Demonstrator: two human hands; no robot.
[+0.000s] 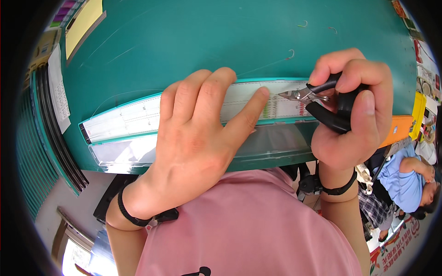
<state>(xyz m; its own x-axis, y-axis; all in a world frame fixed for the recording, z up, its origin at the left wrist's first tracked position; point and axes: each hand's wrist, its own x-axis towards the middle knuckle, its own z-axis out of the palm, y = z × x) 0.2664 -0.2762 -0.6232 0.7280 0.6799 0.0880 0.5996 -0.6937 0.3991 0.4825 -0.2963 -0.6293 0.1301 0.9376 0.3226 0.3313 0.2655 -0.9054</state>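
Note:
A long, narrow fishing-rig case (124, 120) with a white printed lining lies across the green table in front of me, its clear lid (124, 149) folded out toward my body. My left hand (195, 131) rests over it with the fingers stretched out; the index fingertip touches the lining beside a row of green-marked hooks (269, 109). In my right hand (363, 133) is a pair of small cutting pliers with black handles (329, 120). Their metal jaws (291, 95) point left, just above the lining, between that row and a red-marked row (302, 109).
Beyond the case lie loose hooks on thin line, one (290, 54) fairly close and others (302, 24) farther off. Many similar cases (41, 147) are stacked at the left edge beside a white paper sheet (59, 92). An orange box (399, 129) and a person in blue (398, 179) are at right.

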